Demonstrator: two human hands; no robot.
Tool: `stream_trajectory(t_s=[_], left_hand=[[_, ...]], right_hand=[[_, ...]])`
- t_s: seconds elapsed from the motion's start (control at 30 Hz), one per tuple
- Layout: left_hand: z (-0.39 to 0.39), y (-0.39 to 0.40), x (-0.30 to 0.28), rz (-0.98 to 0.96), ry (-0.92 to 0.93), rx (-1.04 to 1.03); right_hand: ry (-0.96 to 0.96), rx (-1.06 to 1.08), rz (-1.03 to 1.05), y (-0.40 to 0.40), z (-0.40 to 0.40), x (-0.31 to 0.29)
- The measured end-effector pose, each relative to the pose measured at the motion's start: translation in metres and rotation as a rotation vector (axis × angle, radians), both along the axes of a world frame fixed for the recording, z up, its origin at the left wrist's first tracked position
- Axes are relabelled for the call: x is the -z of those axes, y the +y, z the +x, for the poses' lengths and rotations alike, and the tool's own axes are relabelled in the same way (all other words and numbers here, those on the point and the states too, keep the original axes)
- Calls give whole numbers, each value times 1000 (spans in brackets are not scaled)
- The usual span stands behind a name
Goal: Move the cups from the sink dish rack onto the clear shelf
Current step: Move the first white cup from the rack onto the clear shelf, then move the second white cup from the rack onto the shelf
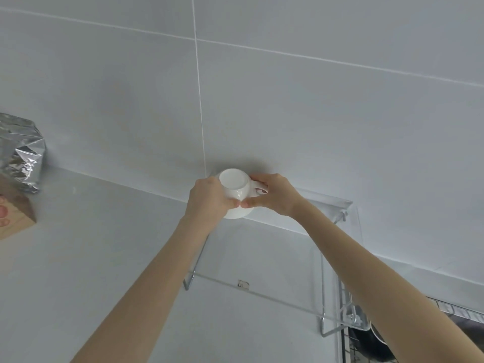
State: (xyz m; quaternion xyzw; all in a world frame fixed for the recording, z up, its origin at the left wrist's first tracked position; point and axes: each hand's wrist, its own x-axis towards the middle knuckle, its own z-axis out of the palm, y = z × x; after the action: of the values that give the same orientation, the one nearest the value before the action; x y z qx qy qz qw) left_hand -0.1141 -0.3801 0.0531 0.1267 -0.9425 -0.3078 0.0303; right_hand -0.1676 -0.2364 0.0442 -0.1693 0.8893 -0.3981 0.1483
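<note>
A white cup (234, 186) is held upside down, base up, at the back left corner of the clear shelf (262, 292), close to the tiled wall. My left hand (209, 199) wraps the cup's left side. My right hand (272, 195) grips its handle on the right. The thumbs of both hands meet in front of the cup. Whether the rim touches the shelf is hidden by my hands. The sink dish rack (445, 310) shows at the lower right, partly behind my right forearm, with dark and white dishes in it.
A crumpled silver foil bag (22, 153) and a brown paper package (15, 218) stand on the white counter at the far left. The tiled wall rises directly behind the shelf. The shelf's clear legs stand on the counter.
</note>
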Motion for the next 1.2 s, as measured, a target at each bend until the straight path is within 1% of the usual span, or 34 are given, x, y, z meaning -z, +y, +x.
stream_trajectory(t_s=[0.1,0.23,0.3,0.37,0.4,0.47,0.53,0.6,0.63,0.67,0.73,0.83,0.97,1.07,1.2], left_hand=[[-1,1,-1,-42,-36,-25],[6,7,-1,-107,-1,-54],[14,13,-3,-187,61,-58],[24,25,-7,-224,169,3],[29,36,-12,-200,214,46],[39,61,-20,-91,275,140],[47,91,-24,95,296,240],[58,129,-26,332,242,346],[64,147,-25,420,197,399],[71,166,-22,470,151,452],[86,206,-11,495,76,568],[104,258,15,486,-40,688],[116,309,58,426,-217,775],[117,329,88,292,-306,806],[111,345,116,148,-385,848]], right_hand=[[40,15,-24,1,4,2],[105,29,-31,6,12,4],[117,66,-47,15,16,-1],[142,120,-107,34,24,-13],[149,155,-147,49,30,-22],[150,224,-232,82,46,-39],[157,297,-302,118,66,-54],[176,371,-334,159,90,-62],[181,408,-339,179,102,-64],[182,447,-337,198,114,-63],[168,544,-325,239,139,-54],[117,670,-287,292,173,-26],[-1,784,-205,345,209,29],[-119,838,-153,364,226,76],[-312,855,-150,375,241,129]])
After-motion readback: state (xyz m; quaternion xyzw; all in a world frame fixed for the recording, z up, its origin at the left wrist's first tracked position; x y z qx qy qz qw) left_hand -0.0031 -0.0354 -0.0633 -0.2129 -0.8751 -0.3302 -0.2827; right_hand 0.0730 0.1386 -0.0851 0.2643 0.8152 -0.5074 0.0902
